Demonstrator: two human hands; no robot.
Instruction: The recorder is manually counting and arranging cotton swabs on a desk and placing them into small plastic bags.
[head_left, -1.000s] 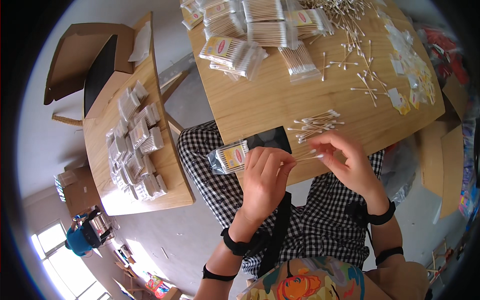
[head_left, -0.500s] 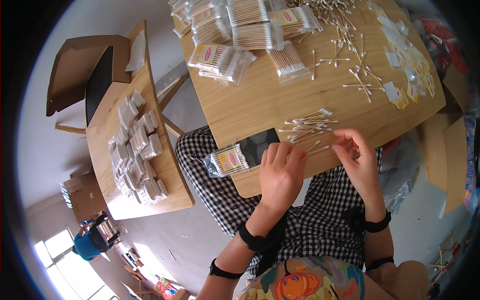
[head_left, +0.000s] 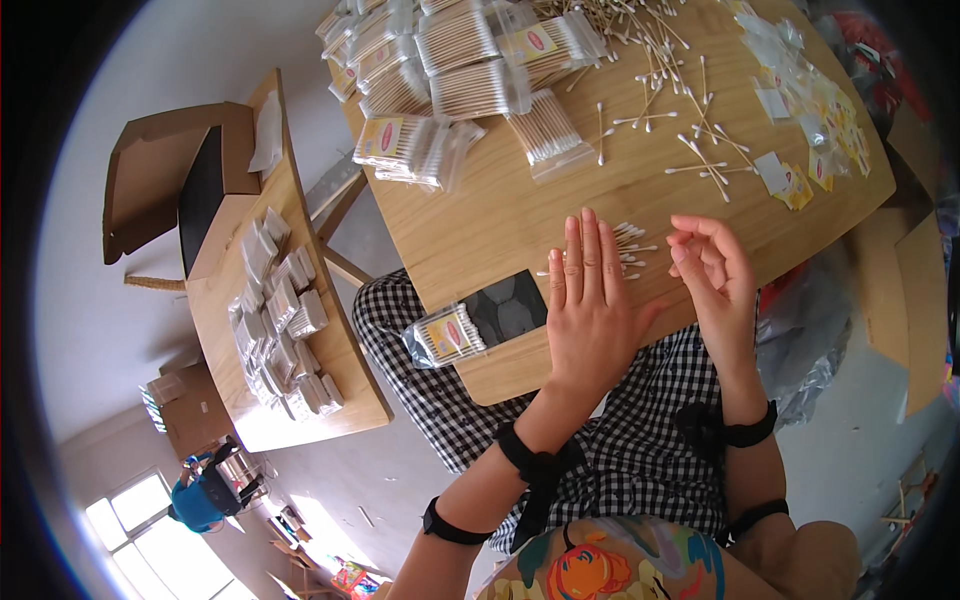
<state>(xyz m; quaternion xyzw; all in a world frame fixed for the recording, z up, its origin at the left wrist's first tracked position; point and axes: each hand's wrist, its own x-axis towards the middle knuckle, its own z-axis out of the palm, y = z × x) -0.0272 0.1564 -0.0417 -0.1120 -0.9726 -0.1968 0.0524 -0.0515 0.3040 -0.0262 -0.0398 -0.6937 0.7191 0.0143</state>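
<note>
My left hand (head_left: 592,290) lies flat, fingers straight and side by side, over a small pile of cotton swabs (head_left: 630,240). It covers much of the pile, and swab tips show past its fingers. My right hand (head_left: 715,275) is just right of the pile, fingers loosely bent and thumb apart, with nothing visible in it. Left of my left hand, a clear bag of cotton swabs (head_left: 447,337) with a yellow label rests by the table's near edge. It overlaps a dark flat piece (head_left: 505,308) with rounded shapes on it.
Stacked swab bags (head_left: 465,85) fill the far left of the table (head_left: 470,225). Loose swabs (head_left: 705,165) lie scattered beyond my hands, and empty labelled bags (head_left: 810,120) are at right. A side table holds more packs (head_left: 280,315) and an open carton (head_left: 160,180). A person (head_left: 200,495) is farther off.
My left hand has gone from a closed, pinching shape to flat with fingers stretched over the swab pile. My right hand stays beside the pile. The whole view has shifted slightly.
</note>
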